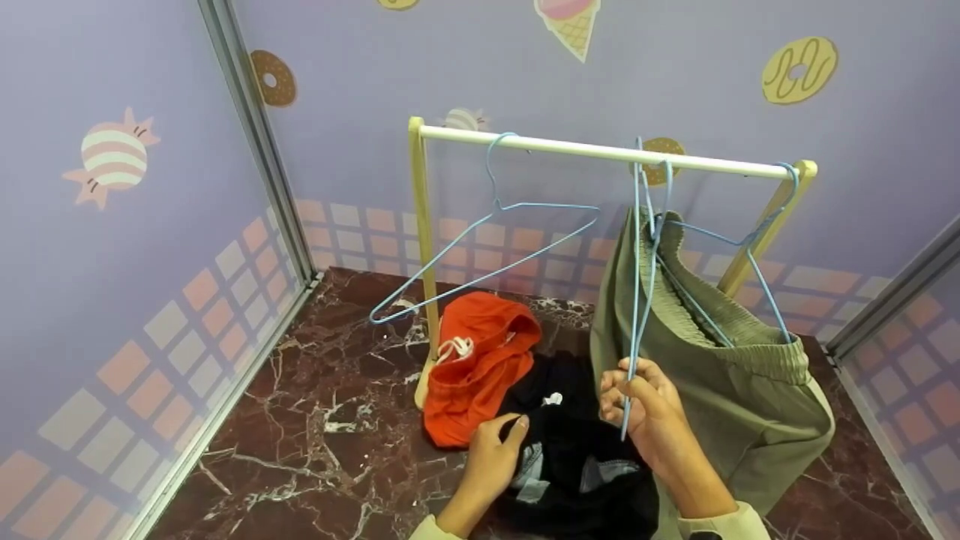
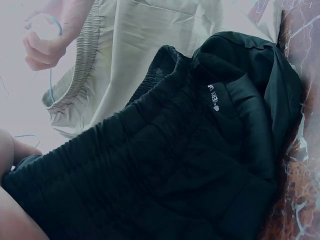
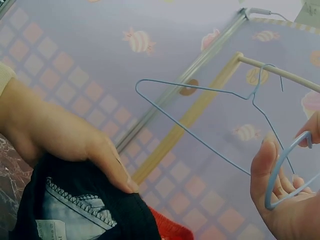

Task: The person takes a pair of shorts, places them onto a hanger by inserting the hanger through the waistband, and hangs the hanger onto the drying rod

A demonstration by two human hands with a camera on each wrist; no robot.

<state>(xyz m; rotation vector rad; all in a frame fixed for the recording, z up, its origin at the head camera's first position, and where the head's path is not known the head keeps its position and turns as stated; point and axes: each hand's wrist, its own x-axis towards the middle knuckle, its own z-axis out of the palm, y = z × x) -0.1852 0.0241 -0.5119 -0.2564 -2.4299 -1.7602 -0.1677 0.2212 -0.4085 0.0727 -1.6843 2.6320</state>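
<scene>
The left hand (image 1: 491, 446) pinches the waistband of the black elastic-waist pants (image 1: 579, 435), with thumb and fingers closed on the cloth, while the right hand (image 1: 646, 397) grips a blue wire hanger (image 3: 270, 196) in curled fingers; in the head view that hanger is seen nearly edge-on, and whether its hook touches the rail cannot be told. The black pants lie bunched on the dark red marbled table (image 1: 300, 427), their waist partly open to a grey inside with a pale label (image 3: 51, 229). Taking them as the clock's centre, the left hand is at 9 o'clock and the right at 2. Orange-red pants (image 1: 480, 390) with a white drawstring (image 1: 456, 347) lie crumpled against them at 10 o'clock, beside the left upright (image 1: 424, 225) of the clothes rack (image 1: 570, 148). At 2 o'clock, olive pants (image 1: 739, 412) with a gathered waistband hang from a second blue hanger (image 1: 750, 240) at the rail's right end; their cloth fills the space just behind the right hand, and the held hanger crosses in front of them. A third blue hanger (image 1: 496, 202), bare, hangs from the rail at 11 o'clock, above the orange-red pants. A lilac wall (image 1: 337, 150) with sweets and doughnuts stands behind at 12 o'clock.
</scene>
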